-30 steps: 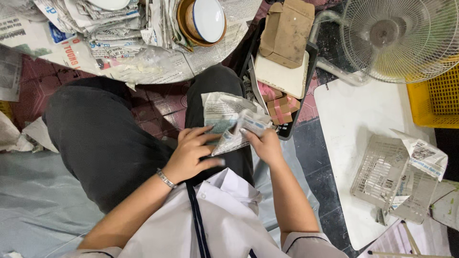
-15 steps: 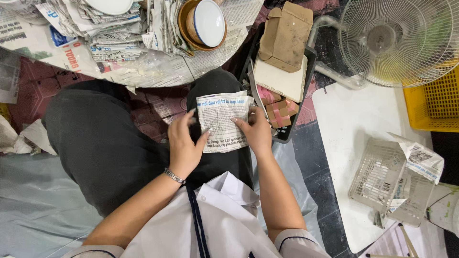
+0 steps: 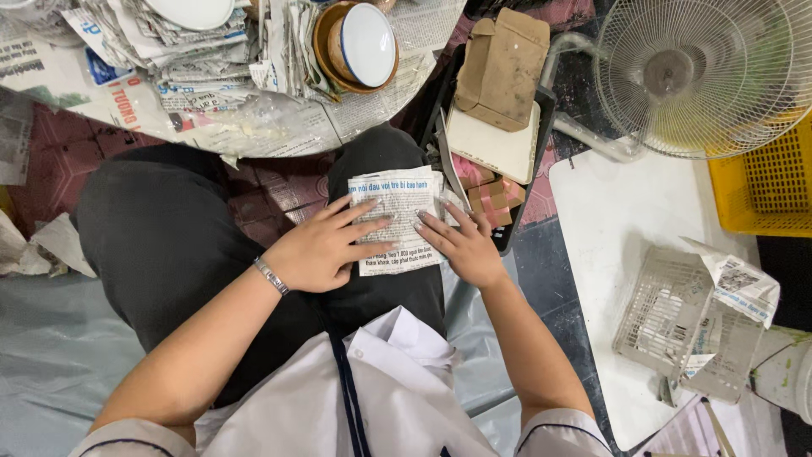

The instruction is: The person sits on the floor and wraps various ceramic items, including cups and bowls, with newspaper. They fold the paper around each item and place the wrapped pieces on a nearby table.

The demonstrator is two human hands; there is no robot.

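A small newspaper sheet (image 3: 396,203) lies flat on my right knee, over dark trousers. My left hand (image 3: 320,247) presses its left side with fingers spread; a metal bracelet is on that wrist. My right hand (image 3: 461,245) lies flat on the sheet's right edge, fingers pointing up-left. Neither hand grips anything; both rest palm-down on the paper.
A stack of bowls (image 3: 355,44) and piled newspapers (image 3: 169,51) lie ahead. A cardboard box (image 3: 501,68) sits on a white slab, with a dark tray beneath. A white fan (image 3: 702,72), a yellow basket (image 3: 765,186) and a small white basket (image 3: 677,317) stand to the right.
The crumpled newspaper piece held in both hands has been opened out and laid flat on the knee. Both hands have gone from holding it to pressing it down.
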